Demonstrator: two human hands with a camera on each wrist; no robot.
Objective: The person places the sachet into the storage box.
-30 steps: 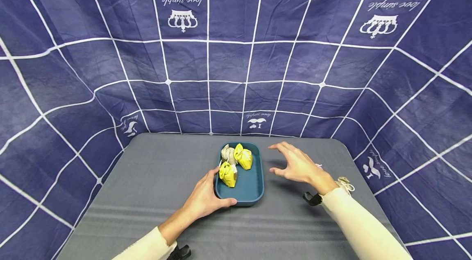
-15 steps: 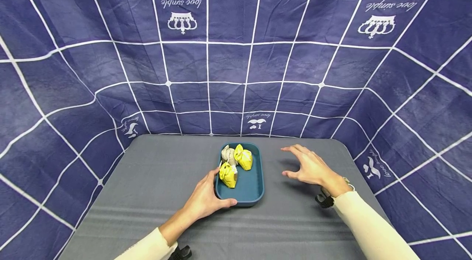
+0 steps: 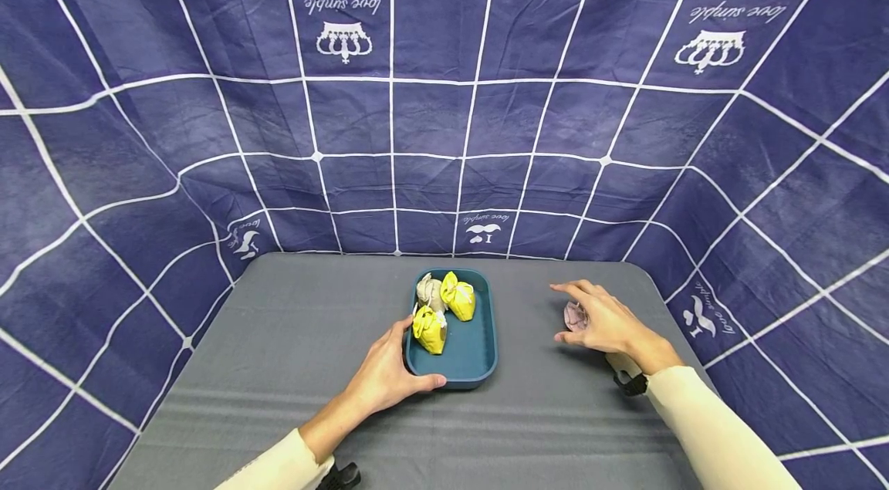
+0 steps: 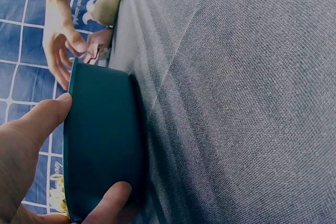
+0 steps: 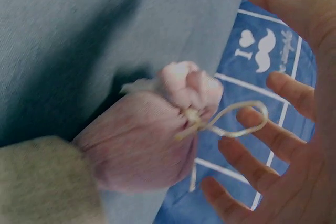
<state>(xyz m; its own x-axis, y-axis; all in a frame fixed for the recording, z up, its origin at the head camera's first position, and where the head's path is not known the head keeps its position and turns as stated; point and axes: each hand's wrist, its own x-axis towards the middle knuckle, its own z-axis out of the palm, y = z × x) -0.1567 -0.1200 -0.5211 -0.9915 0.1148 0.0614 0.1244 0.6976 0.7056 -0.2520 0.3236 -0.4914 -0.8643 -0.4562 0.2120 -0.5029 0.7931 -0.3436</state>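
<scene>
My left hand (image 3: 382,370) holds the near left corner of a deep blue tray (image 3: 467,355), thumb at the near rim and fingers along the left side. Inside lie two yellow drawstring pouches (image 3: 430,332) and a beige drawstring pouch (image 3: 429,291). My right hand (image 3: 606,324) hovers over a pink drawstring pouch (image 5: 142,145), thumb and fingers spread around it. In the right wrist view the fingers stand apart from the pouch, near its tied neck and looped cord.
An olive-beige pouch (image 5: 50,182) lies beside the pink one, mostly hidden under my right wrist in the head view. Grey cloth (image 3: 312,305) covers the table. Blue gridded curtains (image 3: 430,119) enclose its back and sides.
My right hand has moved right, away from the tray, and now stands over the pink pouch, which shows between thumb and fingers. The left hand and tray have stayed put.
</scene>
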